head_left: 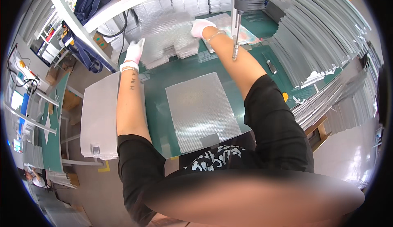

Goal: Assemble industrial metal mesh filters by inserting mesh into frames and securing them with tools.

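Both my hands wear white gloves and reach to the far side of the green table (159, 141). My left hand (134, 51) is at the left edge of a pile of shiny, see-through textured sheets (163, 38), its fingers stretched out and slightly smeared. At that pile's right side is my right hand (202, 27); its fingers point away and are mostly hidden, so any grip is unclear. Between my forearms a single grey finely patterned sheet (202, 108) lies flat, with a small darker rectangle by its near edge.
An electric screwdriver (236, 26) hangs over my right forearm. A hand screwdriver (271, 66) lies to the right, near tall stacks of grey sheets (311, 34). Another pale stack (100, 116) stands left of the table. A white shelf frame (73, 14) rises at the far left.
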Action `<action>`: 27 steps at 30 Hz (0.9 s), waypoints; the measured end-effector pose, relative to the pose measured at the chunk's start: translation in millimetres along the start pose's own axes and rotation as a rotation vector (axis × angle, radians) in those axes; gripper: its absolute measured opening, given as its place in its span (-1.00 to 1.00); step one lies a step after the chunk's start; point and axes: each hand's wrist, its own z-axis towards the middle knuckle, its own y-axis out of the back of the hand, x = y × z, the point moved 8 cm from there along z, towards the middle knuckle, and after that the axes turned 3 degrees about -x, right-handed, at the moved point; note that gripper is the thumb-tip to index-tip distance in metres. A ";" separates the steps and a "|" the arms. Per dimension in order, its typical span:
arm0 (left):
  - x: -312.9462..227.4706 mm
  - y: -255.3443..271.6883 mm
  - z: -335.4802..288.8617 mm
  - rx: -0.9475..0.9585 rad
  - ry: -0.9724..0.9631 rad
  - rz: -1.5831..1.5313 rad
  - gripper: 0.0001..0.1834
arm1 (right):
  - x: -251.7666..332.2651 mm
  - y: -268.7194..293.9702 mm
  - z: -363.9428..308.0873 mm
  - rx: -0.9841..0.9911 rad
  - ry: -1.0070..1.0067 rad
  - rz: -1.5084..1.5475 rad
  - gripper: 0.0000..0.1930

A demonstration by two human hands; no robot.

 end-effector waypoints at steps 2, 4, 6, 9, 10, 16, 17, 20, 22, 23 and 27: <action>-41.3 -45.0 -1.5 0.177 -0.112 -0.028 -0.29 | -31.3 -5.4 3.7 -0.077 -0.022 -0.020 -0.67; -45.6 -55.3 -15.3 0.261 -0.204 -0.017 -0.34 | -10.9 -3.9 -6.8 -0.173 0.110 -0.042 -0.67; -30.5 -55.5 -7.2 0.227 -0.047 -0.131 -0.33 | -10.8 -7.7 -4.2 -0.118 0.085 -0.094 -0.64; 7.6 -50.4 7.2 0.140 0.123 -0.176 -0.30 | -17.0 3.5 -3.2 -0.220 0.097 0.166 -0.57; 1.3 -49.0 7.8 0.068 0.056 -0.133 -0.31 | -34.5 15.7 -5.6 -0.375 0.105 0.467 -0.52; -24.7 -21.8 -19.8 -0.115 0.071 -0.744 -0.32 | -55.3 19.3 -30.4 -0.417 0.150 0.780 -0.28; -25.6 -13.8 -14.5 -0.194 -0.018 -0.803 -0.34 | -63.3 13.4 -25.5 -0.420 0.084 0.639 -0.23; -44.2 -19.5 -12.7 -0.208 -0.214 -0.860 -0.30 | -71.8 -5.8 -14.1 -0.259 0.014 0.478 -0.23; -27.7 2.1 -14.7 -0.340 -0.455 -0.672 -0.26 | -31.9 14.8 -22.8 -0.407 0.281 0.734 -0.25; -23.1 4.8 -11.6 -0.345 -0.444 -0.663 -0.26 | -22.1 17.9 -25.2 -0.395 0.287 0.740 -0.25; -13.1 -1.6 -9.7 -0.249 -0.055 -0.467 -0.31 | -51.3 25.4 -20.5 -0.503 0.272 1.289 -0.19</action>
